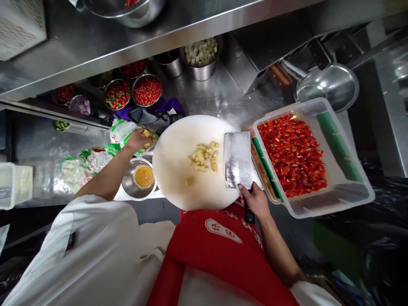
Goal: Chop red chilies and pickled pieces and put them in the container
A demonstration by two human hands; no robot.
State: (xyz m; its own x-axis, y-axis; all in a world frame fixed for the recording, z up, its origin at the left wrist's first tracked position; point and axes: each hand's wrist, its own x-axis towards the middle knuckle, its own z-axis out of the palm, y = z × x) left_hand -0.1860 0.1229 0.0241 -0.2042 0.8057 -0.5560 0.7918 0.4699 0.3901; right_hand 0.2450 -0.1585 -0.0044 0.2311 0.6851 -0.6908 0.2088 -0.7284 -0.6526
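A wide cleaver [237, 159] lies flat over the right side of a round white cutting board [172, 144], its black handle toward my body. Closed around that handle is my right hand [255, 200]. Pale yellow ginger pieces [200, 157] are heaped mid-board, with one piece apart near the front. At the board's left, my left hand [136, 140] reaches into an open white and green plastic bag [120, 131] of ginger, its fingers at the pieces; whether they grip one is unclear. A metal bowl [127, 179] with yellow liquid sits just below that hand.
A clear plastic bin [346, 202] of chopped red chillies stands right of the board. Metal containers of chillies [147, 90] and pale cubes [200, 53] line the back beneath a steel shelf [191, 32]. A pan [331, 87] rests at back right.
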